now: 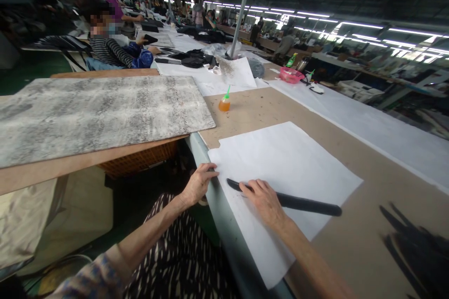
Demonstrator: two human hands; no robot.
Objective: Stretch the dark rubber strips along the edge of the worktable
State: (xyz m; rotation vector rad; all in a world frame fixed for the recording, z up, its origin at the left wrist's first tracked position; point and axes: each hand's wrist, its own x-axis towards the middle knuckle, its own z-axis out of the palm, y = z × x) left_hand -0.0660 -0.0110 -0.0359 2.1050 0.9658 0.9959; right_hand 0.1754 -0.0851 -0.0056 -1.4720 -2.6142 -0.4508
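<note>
A long black strip (301,203) lies across a white paper sheet (287,168) on the brown worktable (351,243). My right hand (264,201) rests flat on the strip near its left end, fingers stretched out over it. My left hand (199,184) curls over the table's front edge, its fingertips touching the corner of the white sheet. More black strips (414,243) lie in a blurred pile at the right.
A small orange glue bottle with a green nozzle (224,102) stands further back on the table. A grey mottled board (91,114) lies to the left. A pink basket (291,75) sits far back. Other people work at tables behind, one in a striped top (112,51).
</note>
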